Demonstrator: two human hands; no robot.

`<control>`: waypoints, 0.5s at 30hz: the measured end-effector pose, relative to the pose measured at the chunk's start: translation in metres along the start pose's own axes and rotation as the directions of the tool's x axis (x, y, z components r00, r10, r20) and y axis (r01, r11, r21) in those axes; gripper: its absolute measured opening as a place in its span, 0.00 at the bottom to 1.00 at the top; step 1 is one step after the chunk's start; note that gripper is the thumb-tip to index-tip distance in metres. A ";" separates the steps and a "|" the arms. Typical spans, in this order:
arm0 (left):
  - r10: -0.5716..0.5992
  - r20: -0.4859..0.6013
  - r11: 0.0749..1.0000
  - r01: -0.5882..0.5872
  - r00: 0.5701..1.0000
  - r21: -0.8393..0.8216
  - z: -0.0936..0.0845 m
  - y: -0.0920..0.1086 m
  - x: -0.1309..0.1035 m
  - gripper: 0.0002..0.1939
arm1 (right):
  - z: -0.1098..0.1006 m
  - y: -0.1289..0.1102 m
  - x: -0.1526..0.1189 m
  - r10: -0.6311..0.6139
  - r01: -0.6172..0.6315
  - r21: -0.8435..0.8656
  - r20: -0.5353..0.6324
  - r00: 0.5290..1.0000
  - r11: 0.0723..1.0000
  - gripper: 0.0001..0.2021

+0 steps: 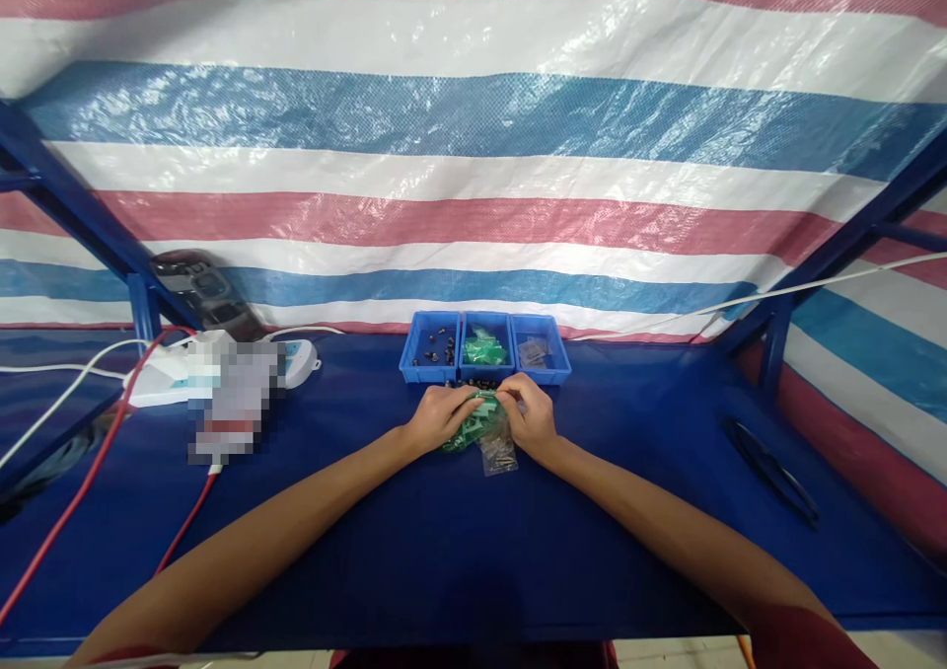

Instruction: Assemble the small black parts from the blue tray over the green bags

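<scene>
My left hand and my right hand meet just in front of the blue bins, fingers pinched on the upper edge of a see-through plastic bag with green in it. A small clear bag with little metal pieces hangs or lies below, beside my right hand; whether it is inside the green bag or apart I cannot tell. Fingers partly hide the bag's top. Some small dark pieces show just behind my fingertips, too small to name.
Behind my hands stand three blue bins: left with dark small parts, middle with green bags, right with clear bags. A power strip, a blurred-out device and red cable lie left. Dark glasses lie right.
</scene>
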State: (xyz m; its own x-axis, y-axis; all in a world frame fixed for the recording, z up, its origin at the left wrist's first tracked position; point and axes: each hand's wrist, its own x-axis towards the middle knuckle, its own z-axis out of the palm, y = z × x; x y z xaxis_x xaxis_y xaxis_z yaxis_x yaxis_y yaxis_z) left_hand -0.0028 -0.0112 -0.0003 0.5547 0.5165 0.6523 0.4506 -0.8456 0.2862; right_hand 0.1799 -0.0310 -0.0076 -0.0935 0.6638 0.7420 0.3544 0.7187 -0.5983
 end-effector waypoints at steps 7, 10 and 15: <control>0.065 -0.004 0.997 -0.065 0.998 0.035 0.002 -0.003 -0.002 0.11 | 0.001 0.000 0.000 -0.077 0.077 0.006 -0.026 0.997 0.997 0.09; 0.076 0.007 0.996 -0.076 0.997 0.035 0.003 -0.004 -0.003 0.11 | 0.001 0.001 0.000 -0.114 0.114 -0.001 -0.036 0.993 0.993 0.08; 0.073 0.033 0.997 -0.073 0.997 0.025 0.004 -0.005 -0.004 0.12 | 0.002 0.003 -0.001 -0.145 0.145 0.006 -0.035 0.989 0.989 0.07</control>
State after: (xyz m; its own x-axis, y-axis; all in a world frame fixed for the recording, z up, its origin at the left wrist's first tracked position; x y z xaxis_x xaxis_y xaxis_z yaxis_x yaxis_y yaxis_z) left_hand -0.0047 -0.0085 -0.0074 0.6085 0.4580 0.6480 0.4263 -0.8775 0.2198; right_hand 0.1794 -0.0295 -0.0104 -0.1115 0.5454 0.8307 0.3314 0.8085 -0.4863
